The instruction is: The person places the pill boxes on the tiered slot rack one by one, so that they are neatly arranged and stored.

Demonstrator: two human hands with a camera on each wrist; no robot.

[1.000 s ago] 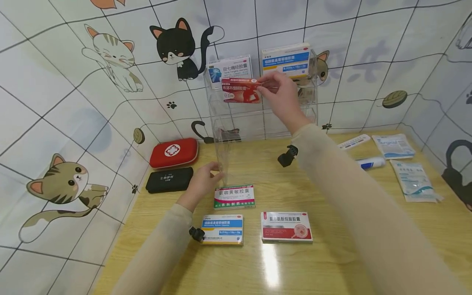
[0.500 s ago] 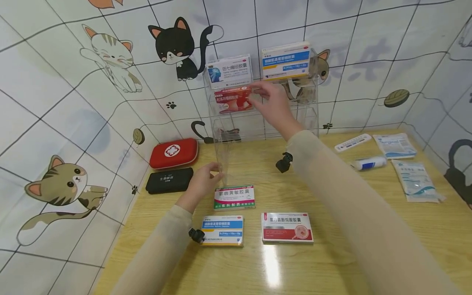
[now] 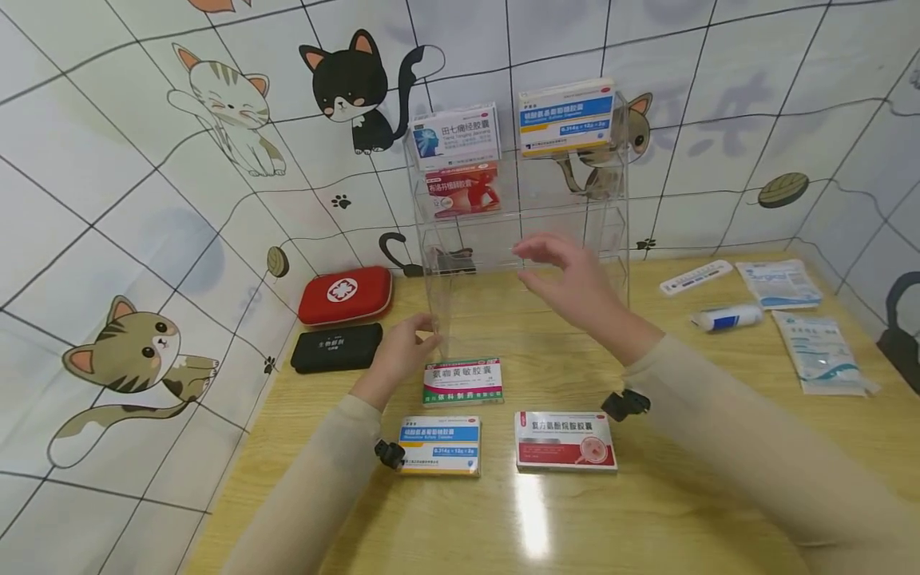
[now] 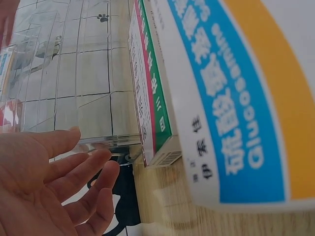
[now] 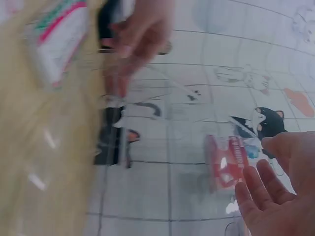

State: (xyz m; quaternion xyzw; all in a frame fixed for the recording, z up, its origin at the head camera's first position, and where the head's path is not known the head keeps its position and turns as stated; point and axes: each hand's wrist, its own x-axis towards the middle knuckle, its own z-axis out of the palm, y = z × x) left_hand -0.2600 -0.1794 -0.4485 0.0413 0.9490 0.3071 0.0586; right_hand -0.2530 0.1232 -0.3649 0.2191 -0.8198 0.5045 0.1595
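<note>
Head view: the clear rack stands at the back edge of the desk. The red box sits at the rack's left end, below the white box; the upper blue box fills the top right corner. The right hand hangs in front of the rack, holding nothing, thumb and fingers apart. The left hand is at the rack's left front edge, just beside the green box. Nearer the desk's front edge lie the lower blue box and the cold box. The red case and black case lie toward the desk's back left corner; card, tube and two packets toward its back right.

Left wrist view: the left hand's fingers are loosely extended at the rack's edge; firm contact is unclear. The green box and lower blue box loom beside it.

Right wrist view, blurred: the right hand's relaxed fingers look apart, with the red box beyond them.
</note>
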